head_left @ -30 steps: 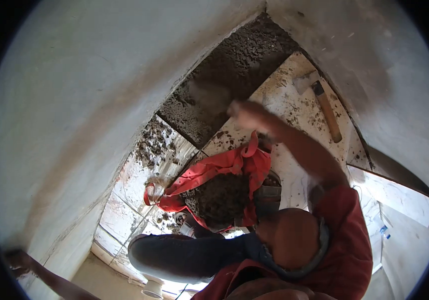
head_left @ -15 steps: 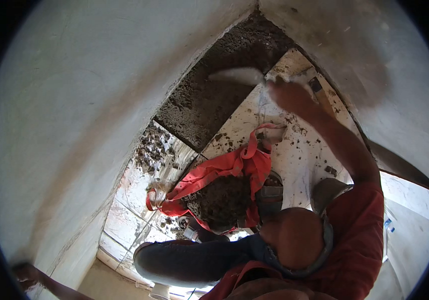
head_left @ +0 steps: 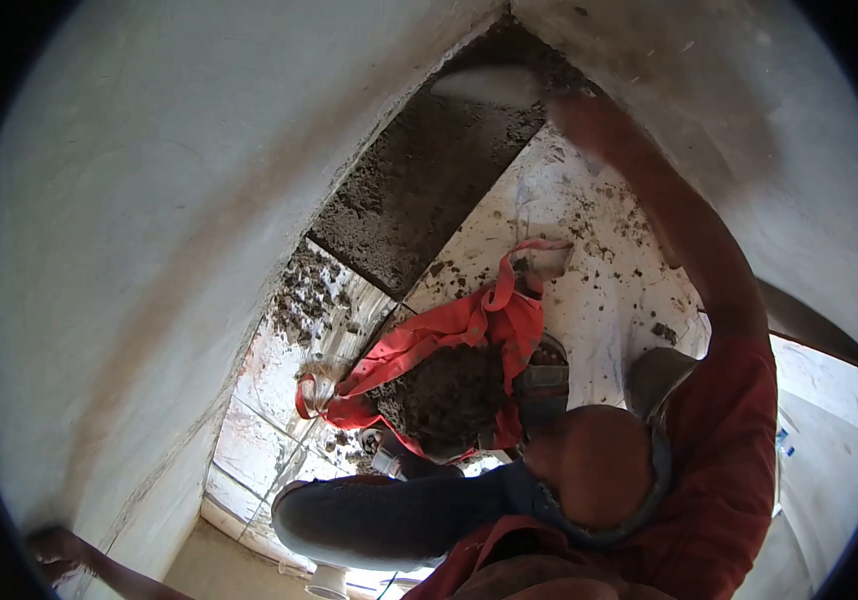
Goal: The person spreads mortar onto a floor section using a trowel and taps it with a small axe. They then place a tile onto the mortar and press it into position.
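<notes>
My right hand (head_left: 585, 125), blurred by motion, is closed on a trowel near the far corner. The pale trowel blade (head_left: 485, 86) points left over a strip of dark, damp mortar (head_left: 414, 175). At the lower left, my left hand (head_left: 55, 550) is against the wall; shadow hides how its fingers lie. A red cloth bag (head_left: 449, 325) lies folded open on the floor in front of me, with a heap of dark mortar (head_left: 439, 398) in it.
Walls rise on the left (head_left: 179, 200) and right (head_left: 729, 110), meeting at the far corner. White floor tiles (head_left: 604, 270) beside the mortar strip carry crumbs and smears. My bent knee (head_left: 369, 520) is close to the bag. Loose mortar clumps (head_left: 304, 290) lie left of it.
My right hand has moved the trowel farther away, toward the far corner, with the arm stretched out more. The left hand and the bag stay about where they were.
</notes>
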A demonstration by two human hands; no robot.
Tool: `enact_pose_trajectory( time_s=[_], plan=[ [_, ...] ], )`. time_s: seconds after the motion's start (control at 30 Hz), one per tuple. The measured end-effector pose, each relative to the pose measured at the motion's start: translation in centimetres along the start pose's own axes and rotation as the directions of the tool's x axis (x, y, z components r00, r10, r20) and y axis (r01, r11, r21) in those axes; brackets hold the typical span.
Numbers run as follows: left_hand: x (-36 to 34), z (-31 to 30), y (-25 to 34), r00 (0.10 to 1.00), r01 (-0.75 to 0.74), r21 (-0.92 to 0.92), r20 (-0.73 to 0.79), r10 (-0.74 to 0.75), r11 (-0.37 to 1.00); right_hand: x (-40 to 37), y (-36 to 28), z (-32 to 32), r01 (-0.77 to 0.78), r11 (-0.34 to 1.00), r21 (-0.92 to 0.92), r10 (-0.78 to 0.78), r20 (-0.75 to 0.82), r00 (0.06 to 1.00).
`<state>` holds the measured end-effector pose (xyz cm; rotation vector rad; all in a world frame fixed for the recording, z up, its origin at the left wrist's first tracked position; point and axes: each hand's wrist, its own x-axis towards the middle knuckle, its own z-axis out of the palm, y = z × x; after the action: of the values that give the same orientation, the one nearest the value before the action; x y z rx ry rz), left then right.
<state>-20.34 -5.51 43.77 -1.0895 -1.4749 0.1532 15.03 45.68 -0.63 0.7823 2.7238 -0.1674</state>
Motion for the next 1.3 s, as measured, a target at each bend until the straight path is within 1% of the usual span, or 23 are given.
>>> enact_pose_trajectory(
  time_s=[0.03,0.07,0.13,0.17,0.23,0.27,0.33,0.37,0.47,0.57,0.6,0.67,0.7,0.77,0.9,0.97,1.0,1.07,1.1,1.17,1.2,1.27,1.3],
  plan=[
    [-0.1,0.0,-0.1,1.000,0.001,0.001,0.004,-0.001,1.000,-0.5,-0.1,-4.1,-0.120,0.993,-0.016,0.121,0.187,0.975],
    [0.0,-0.1,-0.2,1.000,0.002,0.003,0.008,-0.002,1.000,-0.3,0.4,-4.0,-0.119,0.993,-0.015,0.119,0.182,0.976],
    [0.1,0.0,-0.3,1.000,-0.008,-0.002,-0.001,0.008,1.000,-0.3,1.4,-4.2,-0.158,0.986,-0.062,0.151,-0.099,0.984],
    [0.1,0.0,-0.2,1.000,-0.017,-0.008,-0.004,0.017,1.000,-0.4,1.3,-3.8,-0.160,0.985,-0.065,0.153,-0.103,0.983],
    [0.1,0.2,-0.1,0.999,-0.040,-0.010,-0.012,0.040,0.999,-2.2,-2.2,-4.7,-0.059,0.991,-0.119,0.062,0.021,0.998],
    [0.1,0.2,0.0,0.998,-0.064,-0.009,-0.022,0.064,0.998,-2.6,-3.4,-4.8,-0.058,0.991,-0.118,0.061,0.022,0.998],
    [0.1,0.0,-0.1,0.998,-0.060,0.005,-0.006,0.060,0.998,-3.2,-5.0,-4.9,0.066,0.998,0.019,-0.066,0.007,0.998],
    [0.1,-0.1,-0.1,0.999,-0.049,0.021,0.001,0.049,0.999,-2.8,-4.3,-4.8,0.065,0.998,0.019,-0.065,0.003,0.998],
    [0.1,0.0,-0.3,0.998,-0.060,0.009,-0.013,0.060,0.998,0.3,0.3,-4.2,-0.103,0.995,-0.018,0.103,0.011,0.995],
    [0.0,0.2,-0.5,0.998,-0.052,-0.018,-0.034,0.052,0.998,1.3,3.3,-3.1,-0.191,0.978,-0.079,0.191,-0.007,0.982],
    [0.0,0.3,-0.5,0.998,-0.050,-0.015,-0.036,0.049,0.999,0.7,2.5,-3.5,-0.191,0.978,-0.081,0.191,-0.011,0.982],
    [0.0,0.1,-0.2,0.999,-0.036,0.018,-0.023,0.037,0.999,-1.6,-0.9,-4.6,-0.126,0.988,-0.094,0.114,-0.123,0.986],
    [0.0,-0.1,-0.4,0.999,-0.037,0.019,-0.015,0.037,0.999,-2.0,-2.6,-4.8,-0.119,0.988,-0.095,0.108,-0.118,0.987],
    [0.0,0.1,-0.5,0.998,-0.056,0.008,-0.028,0.056,0.998,-2.6,-4.6,-5.2,0.041,0.997,-0.063,-0.042,-0.025,0.999],
    [-0.1,-0.1,-0.6,1.000,-0.017,0.039,-0.008,0.017,0.999,1.7,0.2,-3.1,0.028,0.989,-0.143,-0.044,-0.111,0.993],
    [-0.1,0.0,-0.6,1.000,-0.011,0.023,0.002,0.010,1.000,2.3,2.6,-4.7,-0.170,0.981,-0.088,0.168,-0.029,0.985],
    [-0.1,0.0,-0.7,1.000,-0.007,0.024,0.002,0.007,1.000,1.7,2.1,-5.1,-0.170,0.981,-0.091,0.168,-0.030,0.985],
    [-0.3,0.1,-0.7,1.000,-0.006,-0.011,-0.004,0.006,1.000,-0.1,0.0,-6.1,-0.150,0.982,-0.110,0.135,-0.132,0.982],
    [-0.3,0.1,-0.6,1.000,-0.005,-0.012,-0.001,0.005,1.000,-0.4,-1.1,-5.8,-0.149,0.982,-0.112,0.134,-0.130,0.982],
    [-0.2,0.1,-0.4,1.000,-0.016,0.001,0.002,0.016,1.000,-0.8,-2.9,-4.5,-0.017,0.996,-0.082,0.008,-0.112,0.994],
    [-0.1,0.1,-0.3,1.000,-0.018,0.000,0.000,0.018,1.000,-0.3,-2.6,-4.4,-0.019,0.997,-0.080,0.010,-0.112,0.994],
    [-0.1,0.0,-0.4,1.000,-0.029,-0.012,0.011,0.029,1.000,1.7,-1.4,-4.3,-0.054,0.990,-0.134,0.062,0.062,0.996],
    [0.0,-0.1,-0.4,0.999,-0.033,-0.009,0.012,0.033,0.999,2.2,-0.2,-4.4,-0.051,0.990,-0.131,0.060,0.061,0.996]
  ],
)
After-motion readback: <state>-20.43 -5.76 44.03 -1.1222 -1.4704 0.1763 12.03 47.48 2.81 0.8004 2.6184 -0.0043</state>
